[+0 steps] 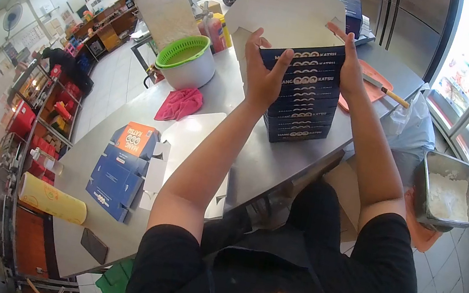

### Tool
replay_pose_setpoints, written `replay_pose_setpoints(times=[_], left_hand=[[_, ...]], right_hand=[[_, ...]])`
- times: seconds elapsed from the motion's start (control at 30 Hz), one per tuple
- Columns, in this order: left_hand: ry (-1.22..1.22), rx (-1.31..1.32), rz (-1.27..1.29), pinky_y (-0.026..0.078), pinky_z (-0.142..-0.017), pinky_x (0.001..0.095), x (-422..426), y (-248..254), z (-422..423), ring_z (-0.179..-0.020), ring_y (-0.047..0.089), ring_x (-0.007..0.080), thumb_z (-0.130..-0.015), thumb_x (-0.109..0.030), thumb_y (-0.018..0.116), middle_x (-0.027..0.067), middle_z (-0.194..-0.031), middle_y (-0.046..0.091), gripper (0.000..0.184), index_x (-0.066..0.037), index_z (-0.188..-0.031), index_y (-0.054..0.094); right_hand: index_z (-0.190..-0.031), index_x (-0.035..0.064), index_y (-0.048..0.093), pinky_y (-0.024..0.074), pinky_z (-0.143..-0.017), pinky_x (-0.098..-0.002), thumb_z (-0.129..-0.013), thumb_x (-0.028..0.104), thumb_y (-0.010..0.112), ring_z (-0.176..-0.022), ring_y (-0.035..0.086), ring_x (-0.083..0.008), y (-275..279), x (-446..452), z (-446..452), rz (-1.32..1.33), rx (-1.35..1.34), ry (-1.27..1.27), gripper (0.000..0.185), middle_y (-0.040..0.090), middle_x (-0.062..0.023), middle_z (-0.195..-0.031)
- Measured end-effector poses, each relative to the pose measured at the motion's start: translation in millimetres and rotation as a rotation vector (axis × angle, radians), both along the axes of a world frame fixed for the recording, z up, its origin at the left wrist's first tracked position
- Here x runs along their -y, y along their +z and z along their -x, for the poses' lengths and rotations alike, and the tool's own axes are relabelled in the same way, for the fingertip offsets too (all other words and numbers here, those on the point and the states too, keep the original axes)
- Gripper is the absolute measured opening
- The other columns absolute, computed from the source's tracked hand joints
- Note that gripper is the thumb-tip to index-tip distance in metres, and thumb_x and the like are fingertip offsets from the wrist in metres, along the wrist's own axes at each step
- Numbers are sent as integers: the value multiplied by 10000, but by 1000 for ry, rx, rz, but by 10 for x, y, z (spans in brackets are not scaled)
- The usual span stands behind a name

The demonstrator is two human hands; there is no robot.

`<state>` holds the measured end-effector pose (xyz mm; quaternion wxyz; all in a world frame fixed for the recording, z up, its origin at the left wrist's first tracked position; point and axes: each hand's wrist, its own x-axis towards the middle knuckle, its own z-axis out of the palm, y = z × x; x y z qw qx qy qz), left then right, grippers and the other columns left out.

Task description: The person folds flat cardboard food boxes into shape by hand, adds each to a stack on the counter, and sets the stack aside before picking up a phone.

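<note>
A tall stack of dark blue printed boxes (302,105) stands on the steel table (186,138). On top of it is a box with its pale lid (289,12) raised. My left hand (267,67) grips the left front corner of that top box, thumb on the front wall. At the right corner, my right hand (351,70) holds the same box, fingers at its upper edge. Flat unfolded cartons, one blue with an orange panel (123,167), lie to the left, beside white ones (193,130) partly behind my left forearm.
Behind the left forearm are a pink cloth (180,104) and a pot (191,70) with a green basket. A knife (385,90) lies on an orange board at right. A metal tray of white powder (448,195) is lower right. A person (69,68) bends at far left.
</note>
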<state>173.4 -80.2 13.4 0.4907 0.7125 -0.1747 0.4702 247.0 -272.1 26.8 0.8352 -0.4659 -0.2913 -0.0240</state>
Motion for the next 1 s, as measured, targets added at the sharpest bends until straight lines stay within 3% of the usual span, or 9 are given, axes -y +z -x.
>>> replay_pose_setpoints(times=[0.13,0.3,0.5,0.6,0.63,0.77,0.83,0.93,1.0], left_hand=[[-22,-36,22,422,-966,341,-7,-19,9,-1082,485,227,-951,-404,741,115,-1145,458,758,31,-1453,377],[66,27,-177,341,-1107,442,-179,-35,-108,-1296,436,342,-962,-451,706,213,-1318,463,759,36,-1439,374],[103,-13,-321,230,-1205,511,-344,34,210,-1455,305,433,-955,-492,695,284,-1509,347,788,6,-1457,348],[155,-28,-398,229,-1209,520,-586,-97,567,-1457,301,442,-946,-488,705,285,-1541,311,784,-13,-1460,351],[158,-53,-413,231,-1209,524,-667,-175,747,-1458,300,445,-941,-485,710,285,-1551,300,783,-19,-1459,354],[276,-510,-821,281,-1188,557,-979,-532,1594,-1445,322,468,-880,-469,771,247,-1545,337,732,-66,-1406,460],[252,-762,-1011,313,-1194,546,-1060,-690,2055,-1457,340,465,-816,-593,782,267,-1553,371,827,-53,-1393,539],[142,-1094,-807,331,-1199,509,-1097,-822,2617,-1472,328,475,-781,-640,791,272,-1577,374,975,-26,-1478,497],[159,-1085,-860,392,-1159,465,-1076,-883,2783,-1394,458,437,-815,-570,778,245,-1503,494,843,-17,-1416,566]], right_hand=[[-1465,118,518,558,-934,-280,-1102,557,325,-1088,631,-152,-43,36,-9,67,12,-29,601,563,-110,-1297],[-1498,100,489,475,-1080,-351,-1088,591,327,-1250,596,-208,83,50,41,48,-3,-57,660,590,-135,-1398],[-1435,97,565,262,-1221,-433,-1086,543,383,-1457,399,-284,184,217,5,248,410,-548,595,522,-113,-1504],[-1387,156,593,310,-1204,-499,-1050,578,453,-1444,412,-340,302,174,175,386,643,-808,559,513,-144,-1505],[-1373,183,603,294,-1209,-521,-1038,521,523,-1467,385,-360,341,165,252,430,714,-853,483,511,-129,-1518],[-1313,184,628,297,-1204,-526,-1022,436,578,-1455,397,-358,486,114,464,536,1010,-1019,388,543,-116,-1483],[-1264,185,650,313,-1186,-532,-1001,373,627,-1438,420,-356,519,58,594,522,1069,-1022,325,573,-111,-1444],[-1173,173,685,345,-1138,-543,-947,279,681,-1394,469,-336,535,-44,905,454,1164,-927,250,623,-97,-1356],[-1085,155,700,379,-1082,-527,-878,218,723,-1299,535,-306,462,-214,1152,441,1303,-846,217,655,-80,-1244]])
